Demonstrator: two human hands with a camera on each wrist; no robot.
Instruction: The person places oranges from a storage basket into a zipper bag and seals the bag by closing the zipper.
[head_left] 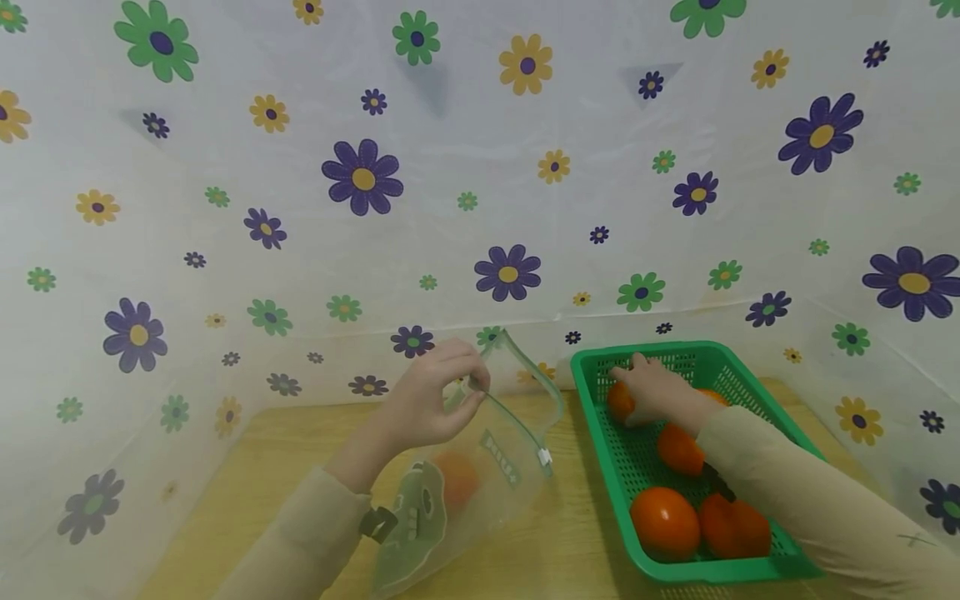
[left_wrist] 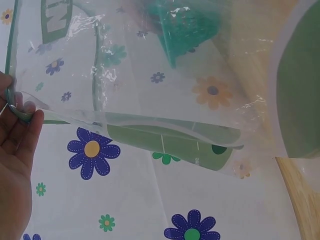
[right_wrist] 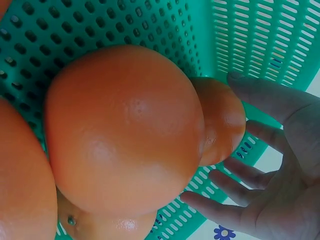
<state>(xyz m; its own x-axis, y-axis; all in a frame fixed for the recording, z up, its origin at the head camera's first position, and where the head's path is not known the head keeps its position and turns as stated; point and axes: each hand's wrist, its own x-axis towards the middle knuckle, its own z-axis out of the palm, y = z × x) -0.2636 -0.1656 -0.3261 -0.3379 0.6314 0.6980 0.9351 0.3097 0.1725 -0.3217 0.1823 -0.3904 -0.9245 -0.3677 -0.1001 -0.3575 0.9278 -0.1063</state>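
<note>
My left hand (head_left: pixel 438 396) pinches the rim of a clear zip bag (head_left: pixel 498 500) printed with green shapes, and the bag's mouth gapes to the right. Inside the bag, low down, shows an orange (head_left: pixel 456 481). In the left wrist view, the fingers (left_wrist: pixel 30 135) hold the green zip edge. My right hand (head_left: pixel 656 392) is in the green basket (head_left: pixel 611 467), at an orange (head_left: pixel 621 402) by the far left corner. Seen from the right wrist, its thumb and fingers spread around that orange (right_wrist: pixel 220 120), fairly straight; firm contact is unclear.
More oranges (head_left: pixel 664 523) lie in the basket, two at its near end and others under the right forearm. A white slider (head_left: pixel 545 457) sits on the bag's zip. The wooden table (head_left: pixel 300 450) meets a flower-printed sheet (head_left: pixel 450 233) behind and at both sides.
</note>
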